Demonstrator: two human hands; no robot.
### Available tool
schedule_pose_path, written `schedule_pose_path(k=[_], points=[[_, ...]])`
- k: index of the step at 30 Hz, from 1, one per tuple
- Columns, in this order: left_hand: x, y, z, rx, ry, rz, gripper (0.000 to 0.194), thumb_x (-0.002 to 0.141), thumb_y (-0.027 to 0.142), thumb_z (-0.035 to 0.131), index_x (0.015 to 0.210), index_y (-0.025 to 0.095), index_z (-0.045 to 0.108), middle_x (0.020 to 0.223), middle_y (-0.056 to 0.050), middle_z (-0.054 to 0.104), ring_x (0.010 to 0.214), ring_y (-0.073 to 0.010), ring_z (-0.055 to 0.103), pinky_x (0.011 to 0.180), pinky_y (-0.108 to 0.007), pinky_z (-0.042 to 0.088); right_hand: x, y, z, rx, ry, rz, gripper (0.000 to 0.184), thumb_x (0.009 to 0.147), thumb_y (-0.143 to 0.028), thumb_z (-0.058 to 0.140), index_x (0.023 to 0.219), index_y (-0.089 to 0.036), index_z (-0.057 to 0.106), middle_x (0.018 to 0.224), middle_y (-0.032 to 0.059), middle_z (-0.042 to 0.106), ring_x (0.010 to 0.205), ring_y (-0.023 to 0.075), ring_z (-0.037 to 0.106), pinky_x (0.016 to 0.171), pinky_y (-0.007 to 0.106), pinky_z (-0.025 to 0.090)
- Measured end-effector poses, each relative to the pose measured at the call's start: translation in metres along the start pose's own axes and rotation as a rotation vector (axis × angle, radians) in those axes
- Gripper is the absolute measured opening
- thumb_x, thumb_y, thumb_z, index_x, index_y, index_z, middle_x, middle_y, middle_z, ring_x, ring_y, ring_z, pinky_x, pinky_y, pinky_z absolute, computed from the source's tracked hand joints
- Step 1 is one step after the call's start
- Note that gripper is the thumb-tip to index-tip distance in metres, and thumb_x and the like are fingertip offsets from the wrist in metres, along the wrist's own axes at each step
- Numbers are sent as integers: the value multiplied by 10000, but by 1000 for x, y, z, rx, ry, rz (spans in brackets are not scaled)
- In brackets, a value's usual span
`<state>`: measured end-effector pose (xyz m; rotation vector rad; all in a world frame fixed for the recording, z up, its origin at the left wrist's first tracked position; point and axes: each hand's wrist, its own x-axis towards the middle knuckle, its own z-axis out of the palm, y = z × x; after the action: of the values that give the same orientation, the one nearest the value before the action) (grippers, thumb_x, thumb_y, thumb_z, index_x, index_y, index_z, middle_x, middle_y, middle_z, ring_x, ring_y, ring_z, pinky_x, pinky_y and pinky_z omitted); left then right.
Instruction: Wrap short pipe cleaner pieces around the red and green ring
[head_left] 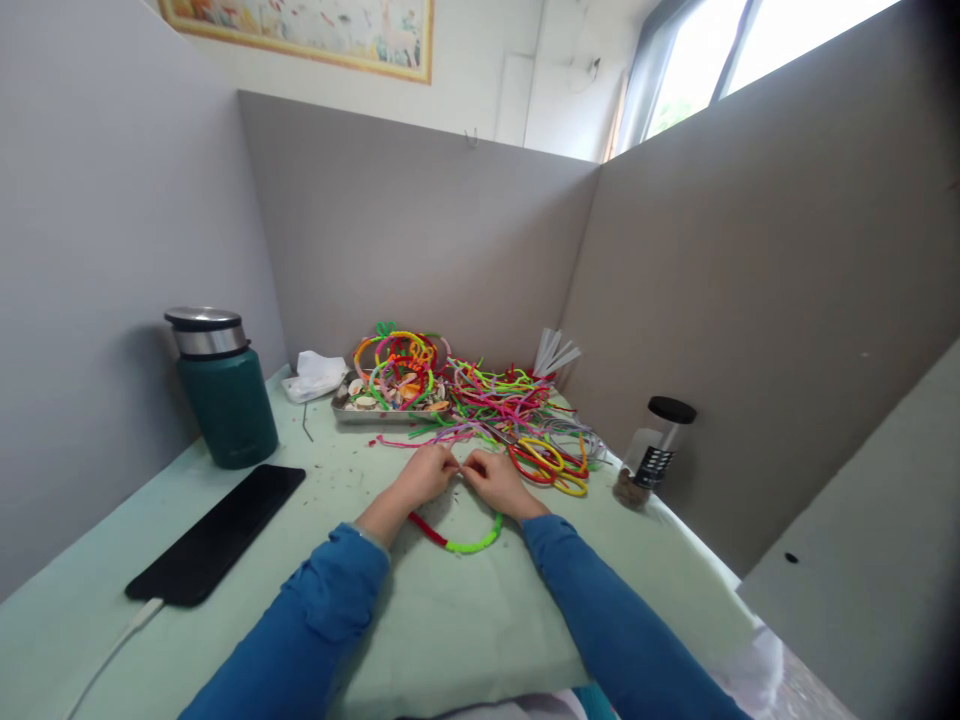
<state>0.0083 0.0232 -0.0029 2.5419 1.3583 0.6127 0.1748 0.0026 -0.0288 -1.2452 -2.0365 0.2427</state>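
Evidently, the pale green cloth-covered table (645,570) carries, at its far side, a tangled heap of multicoloured fuzzy stems (510,390), with a shallow silver metal tray (390,416) of chips and fuzzy loops to its left. Nearer, a curved red and lime-green fuzzy band (471,547) lies between the forearms, its far stretch hidden under the hands. The left hand (426,475) and right hand (496,484) nearly meet, fingers closed in small pinches, seemingly on the band's ends. Joining those ends appears the step in hand; the next move calls for a firm, aligned twist.
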Motion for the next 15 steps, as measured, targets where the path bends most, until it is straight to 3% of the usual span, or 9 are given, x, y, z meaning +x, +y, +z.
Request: schedule_pose_path(k=[15], points=[[1, -1, 2, -10, -4, -9, 195, 756, 235, 539, 812, 165, 713, 769, -55, 678, 713, -153, 570, 638, -236, 374, 1, -1, -1, -15, -11, 10, 95, 794, -224, 547, 742, -173, 609, 653, -8, 616, 578, 98, 505, 539, 203, 312]])
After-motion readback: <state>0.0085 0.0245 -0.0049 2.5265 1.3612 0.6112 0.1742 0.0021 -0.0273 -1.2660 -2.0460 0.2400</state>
